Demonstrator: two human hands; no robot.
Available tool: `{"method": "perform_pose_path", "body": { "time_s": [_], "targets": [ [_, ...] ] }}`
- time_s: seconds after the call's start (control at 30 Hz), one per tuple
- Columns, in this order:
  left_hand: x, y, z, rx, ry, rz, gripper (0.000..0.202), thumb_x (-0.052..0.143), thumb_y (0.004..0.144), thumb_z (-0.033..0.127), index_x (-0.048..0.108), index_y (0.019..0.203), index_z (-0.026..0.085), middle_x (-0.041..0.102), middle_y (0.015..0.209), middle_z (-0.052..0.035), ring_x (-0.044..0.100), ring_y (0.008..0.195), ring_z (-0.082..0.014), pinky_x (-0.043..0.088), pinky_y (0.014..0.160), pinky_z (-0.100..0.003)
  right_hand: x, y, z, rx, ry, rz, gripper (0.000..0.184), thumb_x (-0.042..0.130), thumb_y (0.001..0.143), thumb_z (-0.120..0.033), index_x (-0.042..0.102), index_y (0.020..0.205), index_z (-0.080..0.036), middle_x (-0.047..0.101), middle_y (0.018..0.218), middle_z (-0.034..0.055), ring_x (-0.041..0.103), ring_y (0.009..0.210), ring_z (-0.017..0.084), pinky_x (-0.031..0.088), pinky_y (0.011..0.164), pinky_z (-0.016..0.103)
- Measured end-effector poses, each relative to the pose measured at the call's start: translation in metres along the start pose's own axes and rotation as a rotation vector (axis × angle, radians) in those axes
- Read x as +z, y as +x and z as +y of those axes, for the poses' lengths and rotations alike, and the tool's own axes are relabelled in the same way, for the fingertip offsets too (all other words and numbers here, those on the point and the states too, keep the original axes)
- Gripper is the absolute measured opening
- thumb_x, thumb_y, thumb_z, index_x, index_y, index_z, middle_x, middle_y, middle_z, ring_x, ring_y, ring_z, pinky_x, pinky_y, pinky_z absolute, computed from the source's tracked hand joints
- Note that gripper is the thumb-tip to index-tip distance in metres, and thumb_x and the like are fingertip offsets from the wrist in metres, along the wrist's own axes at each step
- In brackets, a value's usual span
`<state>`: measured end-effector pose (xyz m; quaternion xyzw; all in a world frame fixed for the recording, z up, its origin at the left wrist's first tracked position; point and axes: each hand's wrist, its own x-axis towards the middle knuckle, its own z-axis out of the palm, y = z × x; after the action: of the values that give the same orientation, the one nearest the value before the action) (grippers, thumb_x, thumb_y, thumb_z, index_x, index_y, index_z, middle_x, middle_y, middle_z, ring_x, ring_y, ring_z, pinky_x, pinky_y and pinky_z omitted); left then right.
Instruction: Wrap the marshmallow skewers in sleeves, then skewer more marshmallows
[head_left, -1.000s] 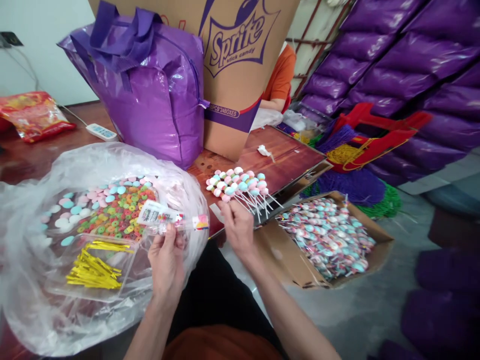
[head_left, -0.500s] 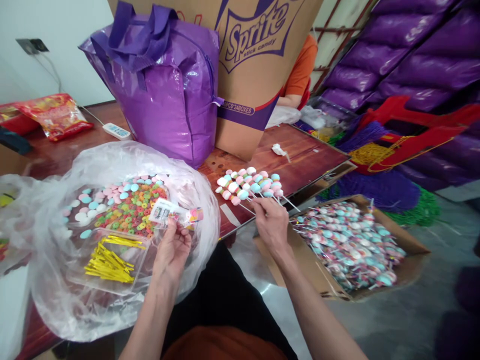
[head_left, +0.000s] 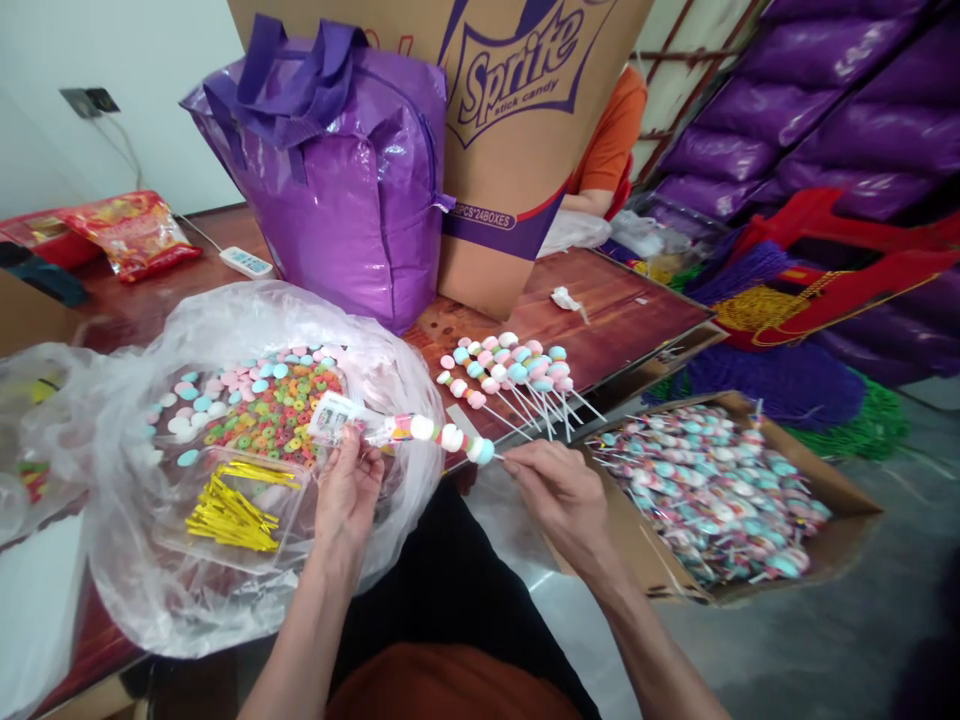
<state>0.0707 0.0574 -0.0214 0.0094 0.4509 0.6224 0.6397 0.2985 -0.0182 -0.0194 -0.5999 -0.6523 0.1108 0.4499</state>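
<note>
My left hand [head_left: 351, 490] pinches a small printed plastic wrapper [head_left: 341, 418], held over the clear plastic sheet. My right hand [head_left: 562, 490] grips the white stick of a candy skewer [head_left: 454, 438] strung with white, blue and coloured pieces. The skewer lies level, and its far end is at the wrapper's mouth; whether it has gone inside I cannot tell. Behind my right hand, a pile of more candy skewers [head_left: 517, 365] rests on the table edge, sticks towards me. Loose pastel candies [head_left: 199, 403] and fruit-coloured rings [head_left: 262, 420] lie on the plastic sheet [head_left: 150, 600].
A clear tray of yellow twist ties [head_left: 229, 510] sits at the left. A carton [head_left: 847, 505] full of wrapped skewers stands at the right. Behind are a purple bag [head_left: 337, 200], a large cardboard box [head_left: 480, 270] and a person's orange sleeve [head_left: 619, 130].
My right hand has drawn one skewer from the pile and brought it down and across to the wrapper. My left hand still holds the wrapper. The view has shifted slightly.
</note>
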Motion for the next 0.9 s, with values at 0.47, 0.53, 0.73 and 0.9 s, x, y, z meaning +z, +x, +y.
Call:
{"method": "perform_pose_path", "body": {
  "time_s": [0.47, 0.53, 0.73, 0.9],
  "targets": [
    [-0.007, -0.003, -0.007, 0.21, 0.246, -0.198, 0.035, 0.09, 0.061, 0.036, 0.065, 0.075, 0.016, 0.069, 0.075, 0.0017, 0.065, 0.068, -0.0109, 0.055, 0.07, -0.025, 0.007, -0.001, -0.01, 0.043, 0.096, -0.177, 0.021, 0.056, 0.096, -0.027, 0.072, 0.082, -0.024, 0.07, 0.076, 0.0011, 0.062, 0.07, 0.017, 0.04, 0.071, 0.033],
    [-0.008, -0.003, -0.008, 0.205, 0.247, -0.228, 0.033, 0.088, 0.064, 0.036, 0.065, 0.078, 0.017, 0.071, 0.081, 0.0003, 0.068, 0.073, -0.0132, 0.056, 0.072, -0.028, 0.011, -0.001, -0.013, 0.066, 0.146, -0.214, 0.021, 0.056, 0.096, -0.027, 0.073, 0.083, -0.023, 0.07, 0.076, 0.0019, 0.062, 0.069, 0.017, 0.043, 0.069, 0.031],
    [-0.008, -0.002, -0.011, 0.195, 0.206, -0.206, 0.039, 0.088, 0.063, 0.04, 0.063, 0.084, 0.017, 0.074, 0.085, -0.0025, 0.072, 0.077, -0.0174, 0.056, 0.071, -0.03, 0.018, -0.003, -0.021, 0.111, 0.171, -0.25, 0.025, 0.053, 0.097, -0.026, 0.071, 0.08, -0.021, 0.068, 0.075, 0.0022, 0.061, 0.067, 0.016, 0.044, 0.065, 0.028],
    [-0.009, -0.003, -0.013, 0.18, 0.212, -0.218, 0.042, 0.087, 0.065, 0.044, 0.063, 0.088, 0.018, 0.073, 0.082, -0.0018, 0.072, 0.074, -0.0161, 0.056, 0.068, -0.027, 0.023, -0.006, -0.024, 0.127, 0.157, -0.235, 0.022, 0.055, 0.095, -0.023, 0.071, 0.079, -0.021, 0.066, 0.07, 0.0002, 0.059, 0.063, 0.015, 0.043, 0.062, 0.026]
  ]
}}
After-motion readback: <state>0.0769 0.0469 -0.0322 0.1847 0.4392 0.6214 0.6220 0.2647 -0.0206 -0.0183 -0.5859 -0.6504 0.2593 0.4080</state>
